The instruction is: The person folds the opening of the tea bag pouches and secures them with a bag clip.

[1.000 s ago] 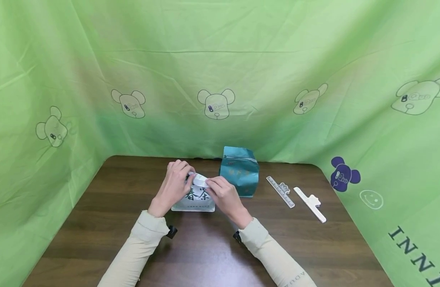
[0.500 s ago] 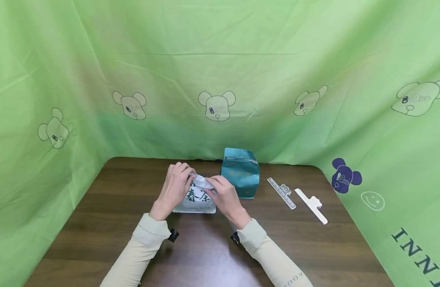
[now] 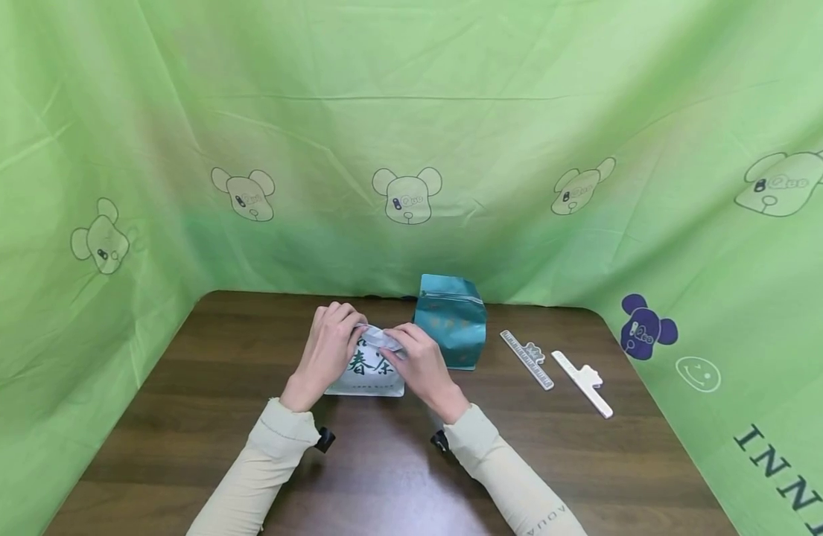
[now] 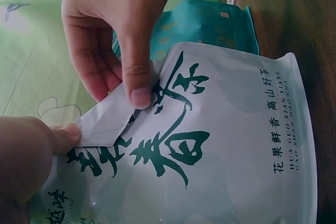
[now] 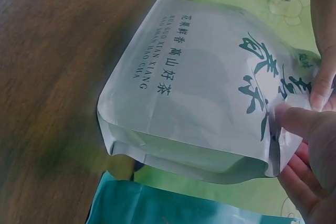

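Note:
A white tea bag (image 3: 364, 383) with green characters stands upright on the table, its top edge folded down toward me. My left hand (image 3: 324, 350) holds the left end of that fold, the thumb pressing on the front. At the other end, my right hand (image 3: 421, 368) pinches the fold between thumb and fingers. The left wrist view shows the folded flap (image 4: 105, 121) lying over the upper characters, with a thumb on each end. Most of the left fingers are hidden behind the bag there. From the right wrist, the bag's side gusset (image 5: 194, 156) bulges outward.
Behind and right of my right hand stands a teal bag (image 3: 451, 327). Two white clips lie farther right: a ruler-like clip (image 3: 526, 359) and a plain one (image 3: 582, 383). Green cloth (image 3: 411, 253) hangs around the back and sides of the wooden table (image 3: 203, 387).
My right fingers have shifted slightly along the fold, and the flap sits at a slightly different angle. My left hand keeps its grip. The teal bag and clips stay put.

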### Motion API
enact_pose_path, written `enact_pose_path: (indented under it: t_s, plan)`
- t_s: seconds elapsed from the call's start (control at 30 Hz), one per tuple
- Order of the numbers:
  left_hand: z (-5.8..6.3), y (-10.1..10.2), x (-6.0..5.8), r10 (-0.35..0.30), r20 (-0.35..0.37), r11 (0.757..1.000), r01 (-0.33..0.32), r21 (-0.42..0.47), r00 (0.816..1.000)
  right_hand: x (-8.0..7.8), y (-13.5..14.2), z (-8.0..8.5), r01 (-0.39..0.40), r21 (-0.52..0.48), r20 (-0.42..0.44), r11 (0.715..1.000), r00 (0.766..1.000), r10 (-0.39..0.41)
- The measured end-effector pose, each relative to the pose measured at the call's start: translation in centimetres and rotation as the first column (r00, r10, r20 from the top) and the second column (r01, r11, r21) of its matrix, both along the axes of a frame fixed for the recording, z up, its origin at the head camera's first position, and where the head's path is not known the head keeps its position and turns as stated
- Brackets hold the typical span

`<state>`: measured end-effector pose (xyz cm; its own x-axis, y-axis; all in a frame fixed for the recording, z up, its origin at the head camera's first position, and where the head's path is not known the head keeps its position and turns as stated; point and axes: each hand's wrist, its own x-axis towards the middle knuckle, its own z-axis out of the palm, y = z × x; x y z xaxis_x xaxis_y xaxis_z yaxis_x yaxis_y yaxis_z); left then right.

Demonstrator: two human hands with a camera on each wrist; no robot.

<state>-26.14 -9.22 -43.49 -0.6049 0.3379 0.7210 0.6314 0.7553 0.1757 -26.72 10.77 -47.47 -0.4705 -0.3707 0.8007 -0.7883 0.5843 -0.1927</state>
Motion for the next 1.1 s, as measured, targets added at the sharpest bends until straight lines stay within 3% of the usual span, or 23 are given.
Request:
enact_pose_path:
  t_s: [0.4,0.8,1.1]
  plan:
    - [0.0,-0.1,0.0,-0.007,0.018,1.0,0.007,0.005,1.0,-0.5,-0.8,1.4,-0.051,-0.078,0.165,0.996,0.984,0.063]
    - [-0.5,-0.2,0.1,0.001,-0.065,1.0,0.0,0.007,0.998,-1.2,-2.0,2.5,-0.126,-0.14,0.351,0.982,0.921,0.168]
    - [-0.5,-0.3,0.1,0.02,-0.081,1.0,-0.022,-0.023,0.997,-1.5,-2.0,2.5,-0.127,-0.14,0.351,0.982,0.921,0.169]
